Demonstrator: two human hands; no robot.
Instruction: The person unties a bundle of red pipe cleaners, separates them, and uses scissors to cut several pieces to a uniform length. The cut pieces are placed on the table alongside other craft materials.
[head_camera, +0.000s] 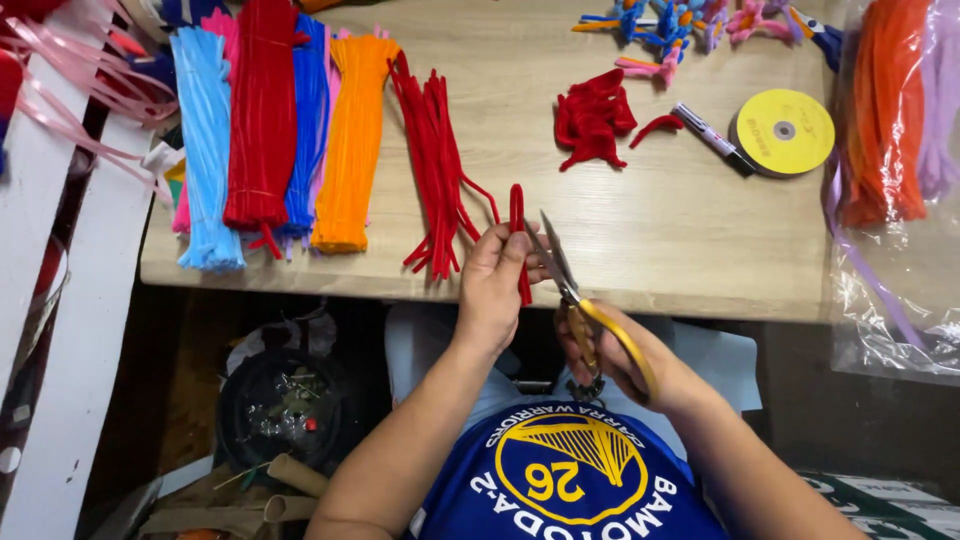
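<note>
From the head view: your left hand is clamped on the folded red pipe cleaner, upright over the tabletop edge; your right hand grips the scissors, blades parted just right of it.

A craft worktable: bundles of coloured fuzzy craft stems crowd the pale wooden table's left edge, a yellow ribbon spool near its right.
</note>
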